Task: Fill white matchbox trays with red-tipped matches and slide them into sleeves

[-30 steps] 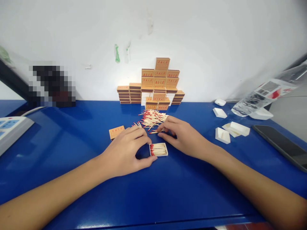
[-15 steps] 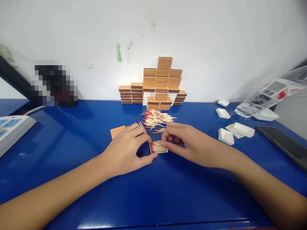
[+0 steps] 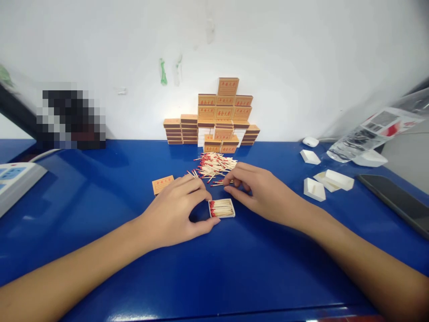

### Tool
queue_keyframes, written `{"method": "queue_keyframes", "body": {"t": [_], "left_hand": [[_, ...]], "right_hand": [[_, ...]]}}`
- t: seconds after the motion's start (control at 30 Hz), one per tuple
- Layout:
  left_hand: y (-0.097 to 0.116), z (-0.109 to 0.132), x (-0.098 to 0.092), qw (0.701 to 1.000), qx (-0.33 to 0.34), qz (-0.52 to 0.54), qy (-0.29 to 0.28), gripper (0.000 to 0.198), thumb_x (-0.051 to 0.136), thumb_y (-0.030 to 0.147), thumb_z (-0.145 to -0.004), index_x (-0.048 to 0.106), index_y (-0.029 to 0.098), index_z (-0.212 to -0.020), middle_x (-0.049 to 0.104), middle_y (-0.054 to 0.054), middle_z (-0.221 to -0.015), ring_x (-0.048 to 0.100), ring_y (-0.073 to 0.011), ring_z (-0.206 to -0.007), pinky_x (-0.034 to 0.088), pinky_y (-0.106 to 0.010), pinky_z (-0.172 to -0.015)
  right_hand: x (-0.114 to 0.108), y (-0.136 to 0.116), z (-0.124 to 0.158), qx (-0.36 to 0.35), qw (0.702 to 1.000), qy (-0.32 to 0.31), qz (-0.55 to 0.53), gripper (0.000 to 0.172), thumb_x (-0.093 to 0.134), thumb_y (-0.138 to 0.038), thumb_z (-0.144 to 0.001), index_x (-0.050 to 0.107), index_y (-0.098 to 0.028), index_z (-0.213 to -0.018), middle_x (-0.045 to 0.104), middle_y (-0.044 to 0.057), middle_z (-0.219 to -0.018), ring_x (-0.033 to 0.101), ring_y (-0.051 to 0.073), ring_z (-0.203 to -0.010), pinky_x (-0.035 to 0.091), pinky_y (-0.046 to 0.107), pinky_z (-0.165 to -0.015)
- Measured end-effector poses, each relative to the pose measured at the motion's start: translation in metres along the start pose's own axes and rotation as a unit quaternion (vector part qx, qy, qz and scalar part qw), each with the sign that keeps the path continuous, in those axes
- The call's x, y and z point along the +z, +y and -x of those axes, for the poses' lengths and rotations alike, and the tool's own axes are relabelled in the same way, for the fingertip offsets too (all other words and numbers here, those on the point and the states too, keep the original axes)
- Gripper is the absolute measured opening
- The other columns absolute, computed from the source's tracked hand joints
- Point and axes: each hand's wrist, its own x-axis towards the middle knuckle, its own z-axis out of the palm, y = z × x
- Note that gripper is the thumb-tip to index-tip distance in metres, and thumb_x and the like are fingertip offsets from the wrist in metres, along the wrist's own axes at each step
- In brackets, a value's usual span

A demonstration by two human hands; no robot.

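Observation:
A small white tray of red-tipped matches (image 3: 221, 208) lies on the blue table (image 3: 234, 268). My left hand (image 3: 177, 210) curls round the tray's left end, thumb and forefinger touching it. My right hand (image 3: 256, 190) hovers just behind the tray, its fingers pinched together at the near edge of a loose heap of matches (image 3: 214, 164); what they pinch is too small to tell. An orange matchbox sleeve (image 3: 162, 184) lies flat left of my left hand.
Stacks of orange matchboxes (image 3: 219, 118) stand against the white wall. Empty white trays (image 3: 320, 181) lie at the right, with a clear plastic bag (image 3: 368, 134) and a dark phone (image 3: 395, 203) beyond. A white power strip (image 3: 13, 179) sits at the far left.
My right hand came to the tray half a second ago, then drew back to the edge of the loose heap. My left hand kept its hold on the tray.

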Motion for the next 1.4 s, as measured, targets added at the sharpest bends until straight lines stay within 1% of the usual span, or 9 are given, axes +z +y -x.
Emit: {"method": "queue_keyframes", "body": {"t": [0.1, 0.23, 0.47, 0.6, 0.7, 0.83, 0.97, 1.27, 1.4], "left_hand": [[0.0, 0.0, 0.0, 1.0, 0.0, 0.005, -0.008, 0.024, 0.075, 0.041, -0.092, 0.074, 0.019, -0.1, 0.069, -0.007, -0.098, 0.061, -0.0242, -0.092, 0.052, -0.042, -0.085], [0.001, -0.001, 0.001, 1.0, -0.004, -0.006, -0.002, 0.024, 0.075, 0.041, -0.092, 0.074, 0.018, -0.099, 0.069, -0.007, -0.098, 0.061, -0.0252, -0.094, 0.052, -0.042, -0.085], [0.001, -0.001, -0.001, 0.999, -0.035, -0.031, 0.014, 0.026, 0.075, 0.044, -0.091, 0.073, 0.019, -0.098, 0.072, -0.006, -0.097, 0.063, -0.0249, -0.093, 0.052, -0.043, -0.083], [0.001, -0.002, -0.001, 0.998, -0.041, -0.04, 0.016, 0.028, 0.075, 0.045, -0.091, 0.073, 0.018, -0.098, 0.072, -0.006, -0.097, 0.064, -0.0257, -0.094, 0.052, -0.044, -0.082], [0.001, -0.002, 0.0, 0.998, -0.039, -0.042, 0.019, 0.027, 0.075, 0.045, -0.091, 0.073, 0.019, -0.099, 0.072, -0.007, -0.097, 0.064, -0.0259, -0.094, 0.052, -0.043, -0.081], [0.001, -0.002, 0.0, 0.999, -0.04, -0.034, 0.015, 0.026, 0.076, 0.043, -0.091, 0.073, 0.018, -0.1, 0.072, -0.007, -0.097, 0.064, -0.0261, -0.094, 0.053, -0.043, -0.082], [0.001, -0.002, -0.001, 0.999, -0.028, -0.034, 0.02, 0.027, 0.076, 0.043, -0.091, 0.073, 0.017, -0.1, 0.071, -0.007, -0.097, 0.063, -0.026, -0.094, 0.053, -0.043, -0.083], [0.001, -0.002, 0.0, 0.999, -0.028, -0.038, 0.019, 0.026, 0.075, 0.043, -0.091, 0.073, 0.018, -0.099, 0.07, -0.007, -0.096, 0.063, -0.0263, -0.094, 0.053, -0.043, -0.083], [0.0, -0.001, -0.001, 0.999, -0.027, -0.031, 0.019, 0.026, 0.075, 0.043, -0.092, 0.072, 0.018, -0.098, 0.07, -0.007, -0.097, 0.062, -0.0264, -0.094, 0.053, -0.044, -0.082]], "right_hand": [[0.006, 0.009, -0.002, 0.005, 1.0, 0.0, 0.021, 0.008, 0.064, -0.02, -0.102, 0.07, -0.019, -0.106, 0.063, 0.005, -0.098, 0.06, 0.018, -0.084, 0.046, 0.031, -0.073], [0.011, 0.013, -0.003, 0.014, 1.0, -0.008, 0.019, 0.006, 0.062, -0.02, -0.102, 0.068, -0.02, -0.099, 0.062, 0.004, -0.096, 0.059, 0.018, -0.082, 0.046, 0.03, -0.072], [0.001, 0.007, -0.002, 0.026, 0.999, -0.032, -0.002, 0.012, 0.058, -0.027, -0.105, 0.064, -0.02, -0.096, 0.063, 0.005, -0.093, 0.057, 0.018, -0.08, 0.044, 0.031, -0.072], [-0.009, -0.004, 0.001, 0.006, 0.995, -0.09, -0.048, 0.018, 0.058, -0.029, -0.105, 0.064, -0.02, -0.092, 0.063, 0.003, -0.087, 0.055, 0.017, -0.077, 0.042, 0.03, -0.07], [-0.012, -0.011, 0.004, -0.001, 0.992, -0.116, -0.059, 0.014, 0.06, -0.025, -0.104, 0.065, -0.02, -0.091, 0.064, 0.002, -0.088, 0.055, 0.016, -0.076, 0.041, 0.03, -0.069], [-0.012, -0.014, 0.005, -0.023, 0.992, -0.1, -0.072, 0.01, 0.062, -0.022, -0.102, 0.07, -0.021, -0.097, 0.061, 0.001, -0.089, 0.054, 0.015, -0.076, 0.042, 0.03, -0.07], [-0.012, -0.018, 0.006, -0.032, 0.99, -0.102, -0.092, 0.014, 0.061, -0.022, -0.103, 0.075, -0.023, -0.103, 0.059, 0.001, -0.091, 0.055, 0.014, -0.076, 0.043, 0.028, -0.068], [-0.014, -0.021, 0.006, -0.042, 0.99, -0.094, -0.099, 0.017, 0.064, -0.022, -0.101, 0.081, -0.024, -0.103, 0.059, 0.002, -0.089, 0.056, 0.014, -0.075, 0.044, 0.028, -0.068], [-0.014, -0.011, 0.001, -0.019, 0.996, -0.031, -0.083, 0.016, 0.063, -0.024, -0.101, 0.078, -0.022, -0.097, 0.059, 0.001, -0.082, 0.054, 0.014, -0.07, 0.041, 0.027, -0.063]]}}
